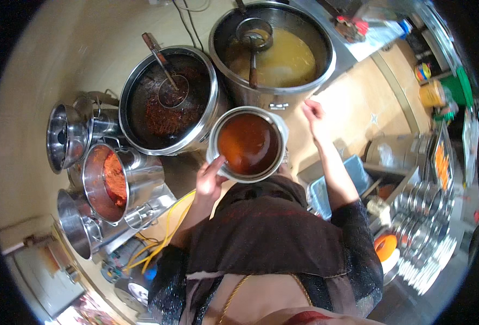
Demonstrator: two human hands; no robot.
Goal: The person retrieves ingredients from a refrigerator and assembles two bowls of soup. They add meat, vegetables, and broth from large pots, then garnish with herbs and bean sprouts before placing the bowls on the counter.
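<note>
My left hand (210, 178) grips the near left rim of a metal pot (284, 142) that holds reddish-brown liquid. Away from it, to the right of the pot, my right hand (314, 111) is raised with fingers curled; whether it holds anything cannot be made out. Beyond the pot on the left stands a large steel stockpot (216, 93) of dark liquid with reddish bits, a wood-handled strainer (174, 91) resting in it. Behind, a second big stockpot (333, 61) contains yellowish broth, with a ladle (253, 65) lying across its near rim.
At the left are a steel pot (86, 183) with red-orange paste and other steel pots (75, 227). A yellow cable (168, 235) runs at lower left. Blue-lined bins (320, 197), stacked metal bowls (418, 203) and white dishes (426, 264) stand to the right.
</note>
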